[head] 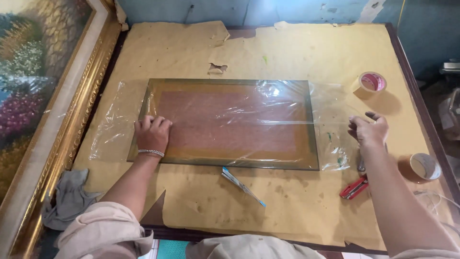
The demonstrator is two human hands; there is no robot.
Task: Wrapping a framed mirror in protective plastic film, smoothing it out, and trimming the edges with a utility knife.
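Centre of frame: flat rectangular pane of greenish-edged glass (230,123) lying on wrinkled, torn tan kraft paper (287,201), with a brown board visible through it and a sheet of thin, crinkled clear plastic film (268,103) draped over the top. Left hand (152,134) pressed flat on the film at the pane's left end, fingers curled, beaded metal bracelet at the wrist. Right hand (370,130) off the pane's right edge, pinching the film taut. Upper right: roll of tan packing tape (370,84). Lower right: red-handled cutter (353,188), small tape roll (424,166). Far left: ornate gilded picture frame (72,129).
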